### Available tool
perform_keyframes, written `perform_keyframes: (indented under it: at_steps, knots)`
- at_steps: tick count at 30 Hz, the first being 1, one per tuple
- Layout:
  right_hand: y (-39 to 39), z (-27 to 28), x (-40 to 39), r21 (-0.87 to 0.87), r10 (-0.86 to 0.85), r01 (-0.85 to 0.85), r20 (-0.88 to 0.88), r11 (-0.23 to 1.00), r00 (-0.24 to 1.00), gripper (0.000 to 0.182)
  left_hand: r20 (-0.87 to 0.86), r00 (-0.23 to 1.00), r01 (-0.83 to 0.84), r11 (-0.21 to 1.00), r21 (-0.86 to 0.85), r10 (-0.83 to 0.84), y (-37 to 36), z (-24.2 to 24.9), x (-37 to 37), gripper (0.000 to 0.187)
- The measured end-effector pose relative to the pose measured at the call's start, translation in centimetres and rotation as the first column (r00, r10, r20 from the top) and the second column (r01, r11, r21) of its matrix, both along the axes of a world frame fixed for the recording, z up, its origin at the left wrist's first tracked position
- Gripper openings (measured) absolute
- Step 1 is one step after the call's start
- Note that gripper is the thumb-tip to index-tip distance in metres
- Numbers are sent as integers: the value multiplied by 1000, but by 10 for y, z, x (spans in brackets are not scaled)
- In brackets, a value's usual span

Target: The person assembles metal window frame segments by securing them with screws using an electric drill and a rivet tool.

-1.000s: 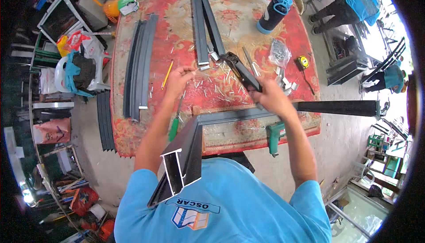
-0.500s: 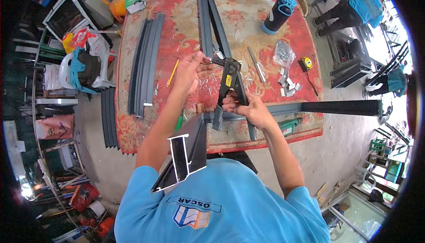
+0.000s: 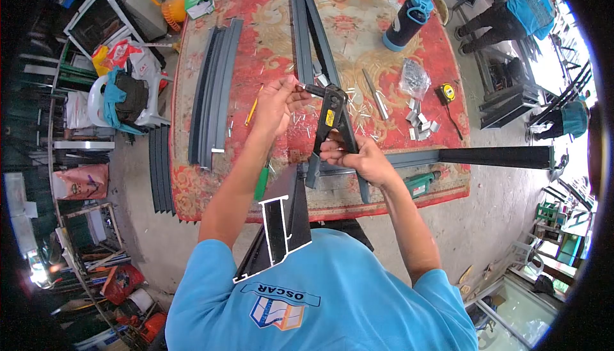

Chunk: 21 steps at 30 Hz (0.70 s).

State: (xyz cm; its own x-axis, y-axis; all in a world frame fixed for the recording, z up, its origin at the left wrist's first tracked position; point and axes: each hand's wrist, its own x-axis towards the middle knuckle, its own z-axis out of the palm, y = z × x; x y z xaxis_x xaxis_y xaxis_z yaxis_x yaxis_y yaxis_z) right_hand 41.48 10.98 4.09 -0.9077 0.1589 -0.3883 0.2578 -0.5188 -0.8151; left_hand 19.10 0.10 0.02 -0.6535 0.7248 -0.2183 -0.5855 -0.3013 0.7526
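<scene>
A black hand riveter [image 3: 331, 114] with a yellow label is held over the table, its nose pointing left. My right hand [image 3: 359, 159] is wrapped round its handles, which stand apart. At the nose, my left hand [image 3: 281, 103] pinches something too small to make out, perhaps a thin rivet. Below the tool lies a dark metal frame [image 3: 384, 159] with its cut white-edged end [image 3: 275, 232] near my body. Many small rivets [image 3: 307, 122] are scattered on the table beneath my hands.
On the red patterned table [image 3: 268, 24] are grey profiles [image 3: 214, 95], a bottle [image 3: 407, 21], a tape measure [image 3: 446, 93], a plastic bag [image 3: 414, 79], metal brackets [image 3: 420, 122] and a green drill [image 3: 419, 185]. A person [image 3: 521, 12] in blue stands at the upper right.
The frame's cut end has shifted right against my body, and more of the green handle beside it shows. My hands and the riveter have barely moved.
</scene>
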Motion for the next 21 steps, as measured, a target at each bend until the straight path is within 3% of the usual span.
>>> perform_keyframes:
  at_steps: [9,12,14,16,19,21]
  knots:
    - [6,9,0,-1,77,-77,26,997,997,56,-21,998,57,997,-55,-58,-1,7,0,22]
    - [9,7,1,41,117,-118,28,992,993,59,0,988,154,982,-108,-155,-1,15,5,38]
    - [11,3,3,67,138,-139,25,988,990,61,-104,975,167,953,-252,-198,-1,22,7,54]
    - [12,0,5,350,131,-120,-7,929,991,58,-151,951,212,928,-307,-268,-1,29,4,58]
    - [9,-5,6,306,99,-91,-10,948,995,55,-229,887,290,871,-396,-400,-2,28,-5,61]
    - [2,-2,9,241,-13,14,-5,970,1000,49,-235,846,342,825,-450,-479,-9,19,-6,59]
